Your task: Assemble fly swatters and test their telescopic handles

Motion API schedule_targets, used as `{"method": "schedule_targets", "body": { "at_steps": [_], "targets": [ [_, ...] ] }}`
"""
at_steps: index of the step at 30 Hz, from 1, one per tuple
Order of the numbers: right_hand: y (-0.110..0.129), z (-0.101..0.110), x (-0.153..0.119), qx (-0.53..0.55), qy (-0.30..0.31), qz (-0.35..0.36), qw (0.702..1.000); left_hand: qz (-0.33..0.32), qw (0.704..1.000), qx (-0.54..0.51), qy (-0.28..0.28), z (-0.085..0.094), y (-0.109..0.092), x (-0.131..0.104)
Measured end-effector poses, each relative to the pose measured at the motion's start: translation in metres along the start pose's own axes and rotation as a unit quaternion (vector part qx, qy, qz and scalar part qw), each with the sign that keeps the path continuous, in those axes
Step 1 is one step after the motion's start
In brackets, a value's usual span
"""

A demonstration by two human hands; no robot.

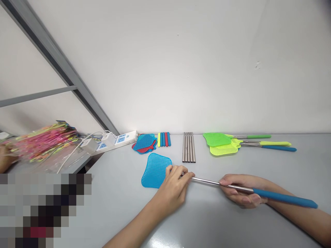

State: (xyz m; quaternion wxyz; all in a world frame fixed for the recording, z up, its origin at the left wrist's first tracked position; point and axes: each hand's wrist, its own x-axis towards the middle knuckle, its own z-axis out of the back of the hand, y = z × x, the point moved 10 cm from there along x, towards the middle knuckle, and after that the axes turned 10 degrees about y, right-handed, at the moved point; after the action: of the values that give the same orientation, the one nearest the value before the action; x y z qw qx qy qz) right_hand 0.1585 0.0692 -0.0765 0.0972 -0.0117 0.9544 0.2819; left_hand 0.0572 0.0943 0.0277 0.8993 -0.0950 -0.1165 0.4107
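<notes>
A blue fly swatter (156, 170) with a perforated head, a thin metal rod and a blue grip is held across the table. My left hand (176, 182) is closed around it where the head meets the rod, hiding that joint. Farther right, my right hand (243, 191) is wrapped from below around the thicker metal tube, just short of the blue grip. The rod between the hands shows as drawn out of the tube. Beyond my hands lie several metal tubes (189, 147) side by side.
Loose swatter heads (145, 142) and coloured grips (164, 139) lie by the wall. Swatters with grips (222, 148) lie back right. A power strip (121, 138) with a white cable stands left. Another person's hand (5, 158) is beside bagged colourful items (46, 141).
</notes>
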Motion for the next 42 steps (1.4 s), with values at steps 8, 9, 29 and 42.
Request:
{"method": "schedule_targets", "body": {
  "at_steps": [8, 9, 29, 42],
  "targets": [
    [0.0, 0.002, -0.002, -0.014, -0.012, -0.01, 1.0, -0.01, 1.0, -0.022, 0.008, -0.004, -0.004, 0.001],
    [0.0, 0.002, -0.002, -0.019, -0.016, -0.01, 1.0, -0.011, 1.0, -0.024, 0.013, -0.005, -0.005, 0.001],
    [0.006, -0.005, 0.012, -0.138, -0.106, 0.004, 0.985, -0.028, 0.998, 0.011, 0.062, -0.026, -0.034, 0.004],
    [-0.006, -0.017, 0.02, -0.125, -0.125, -0.036, 0.984, -0.087, 0.993, 0.077, 0.032, -0.026, -0.035, 0.005]
  ]
}}
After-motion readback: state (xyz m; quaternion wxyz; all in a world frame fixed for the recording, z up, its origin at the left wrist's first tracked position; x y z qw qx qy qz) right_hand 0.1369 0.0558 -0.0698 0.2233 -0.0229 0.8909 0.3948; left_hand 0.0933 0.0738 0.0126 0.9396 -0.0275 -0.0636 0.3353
